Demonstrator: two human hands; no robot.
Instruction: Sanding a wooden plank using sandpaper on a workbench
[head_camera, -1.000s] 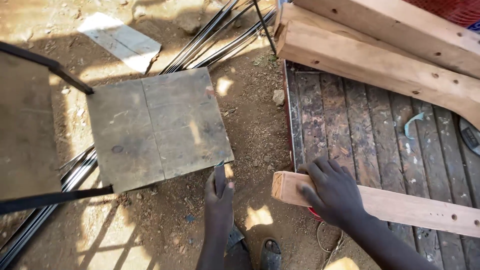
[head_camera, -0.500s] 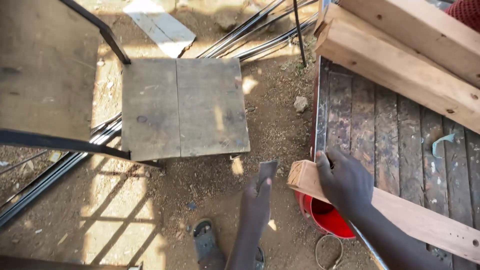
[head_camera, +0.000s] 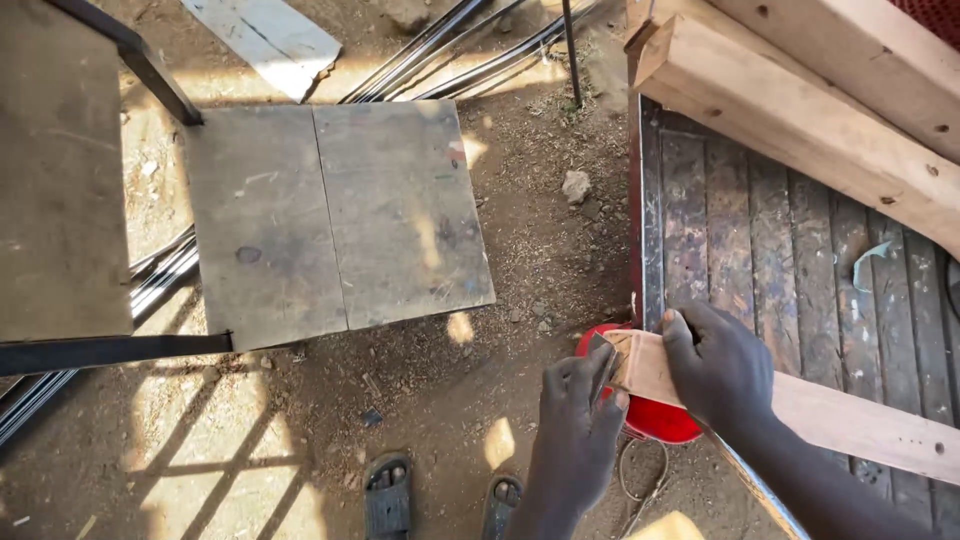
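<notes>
Dirt yard (head_camera: 420, 400), hands gripping plank (head_camera: 850, 420), red bucket (head_camera: 655, 420)

Both forearms come up from the bottom edge toward the end of the wooden plank (head_camera: 850, 425). The right hand (head_camera: 722, 368) lies palm down over that end, fingers curled across its top, thumb pointing up along its near side. The left hand (head_camera: 578, 425) sits just left of the plank's end, fingers bent and closed around a small dark tool pressed against the end face.

Plank (head_camera: 840, 415): on the worktop (head_camera: 780, 250), end over a bucket (head_camera: 650, 415)
Stool (head_camera: 335, 215): left, on ground
Beams (head_camera: 830, 110): behind plank
</notes>
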